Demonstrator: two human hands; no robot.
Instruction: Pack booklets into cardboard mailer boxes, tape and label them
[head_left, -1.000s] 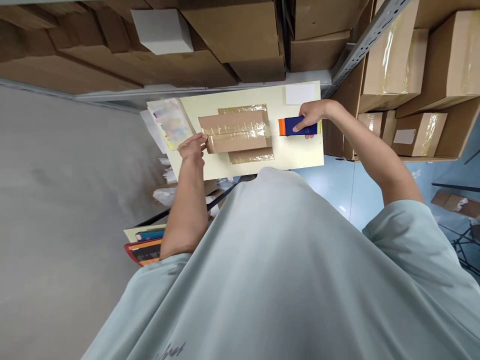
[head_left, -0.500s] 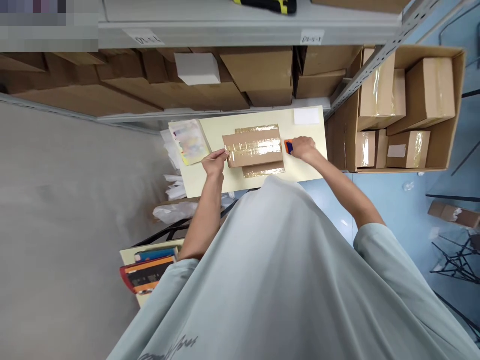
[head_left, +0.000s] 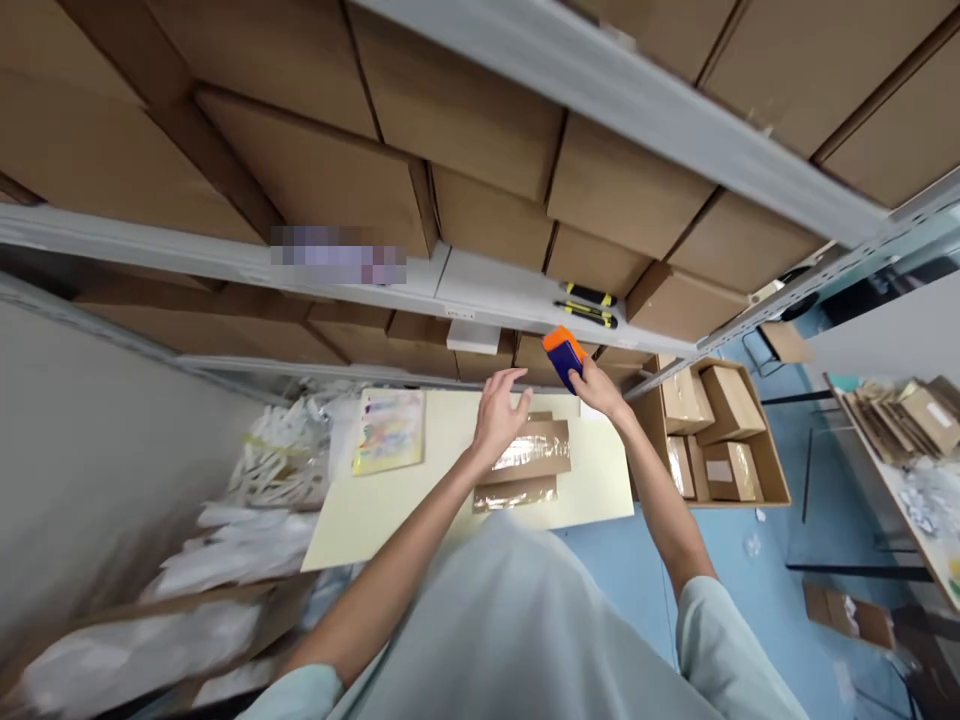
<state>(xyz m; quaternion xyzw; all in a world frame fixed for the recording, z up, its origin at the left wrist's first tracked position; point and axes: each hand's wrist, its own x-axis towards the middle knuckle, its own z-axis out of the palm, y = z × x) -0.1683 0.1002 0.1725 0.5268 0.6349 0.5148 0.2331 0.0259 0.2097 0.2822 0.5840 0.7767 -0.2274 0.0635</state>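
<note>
My right hand [head_left: 598, 386] is closed on a blocky orange-and-dark-blue object [head_left: 564, 358], lifted in front of the shelf edge; its exact kind I cannot make out. Fingers apart and holding nothing, my left hand [head_left: 501, 415] hovers over the left part of a small cardboard box [head_left: 551, 448]. Shiny clear tape runs across the box's top and its side flaps. It lies on a pale yellow tabletop [head_left: 596, 490], partly hidden by my left hand and forearm.
Left on the table lies a colourful printed pad [head_left: 388, 430]. Two black-and-yellow utility knives [head_left: 586, 312] rest on the shelf [head_left: 495, 285] among cardboard boxes. A large open carton [head_left: 772, 490] holding several taped boxes stands right. White packing material [head_left: 240, 550] is piled left.
My right hand has raised the orange-and-dark-blue object from the table toward the shelf. My left hand has let go of the box's left edge and opened above it. The view has tilted up.
</note>
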